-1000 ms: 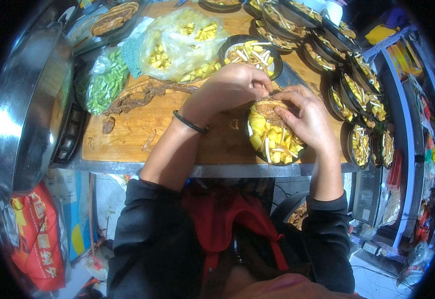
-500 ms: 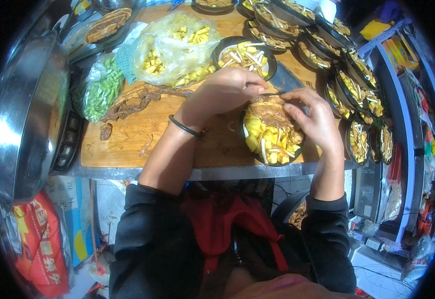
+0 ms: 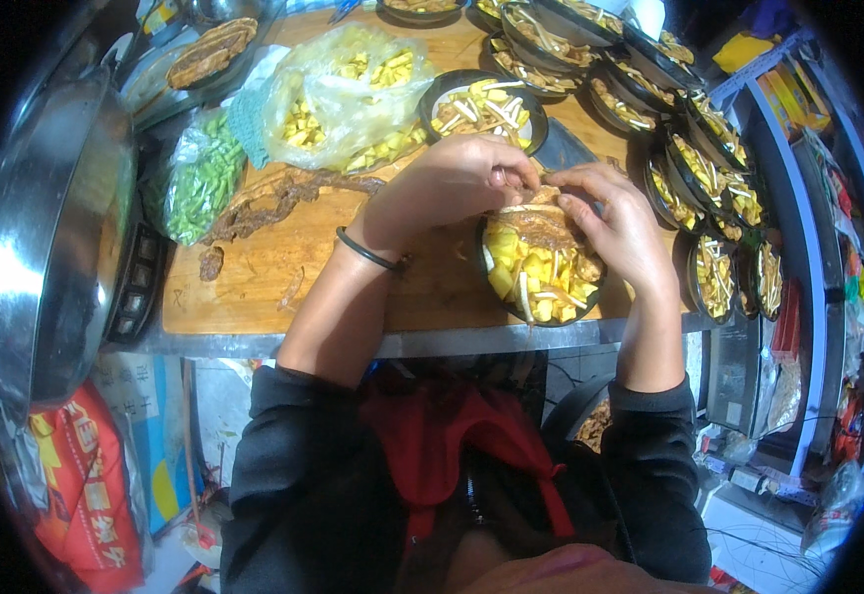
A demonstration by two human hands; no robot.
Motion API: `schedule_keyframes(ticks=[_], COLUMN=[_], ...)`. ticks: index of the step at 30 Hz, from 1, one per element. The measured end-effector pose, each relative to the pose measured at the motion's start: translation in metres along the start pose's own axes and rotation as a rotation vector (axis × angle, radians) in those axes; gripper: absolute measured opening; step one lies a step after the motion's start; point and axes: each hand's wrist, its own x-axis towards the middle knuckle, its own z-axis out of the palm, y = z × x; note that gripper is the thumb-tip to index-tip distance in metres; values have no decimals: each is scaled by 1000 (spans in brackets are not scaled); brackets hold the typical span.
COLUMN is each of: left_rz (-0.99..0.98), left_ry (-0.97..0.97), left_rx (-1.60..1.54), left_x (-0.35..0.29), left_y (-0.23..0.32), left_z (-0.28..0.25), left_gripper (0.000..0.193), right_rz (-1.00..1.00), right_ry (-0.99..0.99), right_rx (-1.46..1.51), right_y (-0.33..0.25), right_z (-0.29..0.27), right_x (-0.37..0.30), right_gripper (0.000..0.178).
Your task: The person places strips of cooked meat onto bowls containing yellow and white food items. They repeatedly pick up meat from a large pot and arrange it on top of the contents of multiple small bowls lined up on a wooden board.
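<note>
In front of me, a dark bowl (image 3: 600, 289) holds yellow potato chunks (image 3: 539, 262) and thin white strips. A brown slab of cooked meat (image 3: 541, 230) lies over the bowl's far half. At the far rim, my left hand (image 3: 481, 170) has its fingers bent in a pinch on the meat's far end. From the right, my right hand (image 3: 618, 213) grips the same end, thumb on top of the meat. The fingertips of both hands nearly meet and partly hide what they hold. Behind them sits another dark-rimmed bowl (image 3: 539, 117) of potato and white strips.
Clear bags of potato cubes (image 3: 303, 124) and green beans (image 3: 199, 178) lie on the wooden board (image 3: 244, 307), beside dark meat strips (image 3: 273, 203). Several filled bowls (image 3: 714, 277) crowd the right and far right. A large steel pan (image 3: 36, 247) stands at the left edge.
My left hand has shifted slightly right and curled its fingers in. My right hand's fingers have moved left toward it, so the fingertips are now closer together over the meat.
</note>
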Motion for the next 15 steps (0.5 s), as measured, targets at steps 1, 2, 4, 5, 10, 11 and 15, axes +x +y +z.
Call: schedule_keyframes(ticks=[1, 2, 4, 5, 10, 11, 15], left_rz=[-49, -98, -158, -170, -177, -162, -232], left_ry=[10, 20, 60, 91, 220, 232, 158], left_rx=[46, 92, 82, 26, -361, -362, -404], left_x=[0, 0, 1, 2, 2, 2, -4], left_y=[1, 3, 5, 5, 4, 4, 5], left_z=[0, 1, 3, 4, -4, -9, -25], left_gripper=[14, 14, 13, 14, 18, 19, 20], right_rz=[-5, -12, -32, -28, -32, -37, -38], right_ry=[1, -8, -17, -25, -36, -33, -29], right_rx=[12, 16, 44, 36, 71, 67, 67], right_y=[-1, -2, -4, -5, -6, -6, -4], right_z=[-1, -2, -3, -4, -2, -2, 0], right_x=[-1, -2, -5, -6, -8, -8, -7], right_gripper=[18, 18, 19, 19, 21, 20, 20])
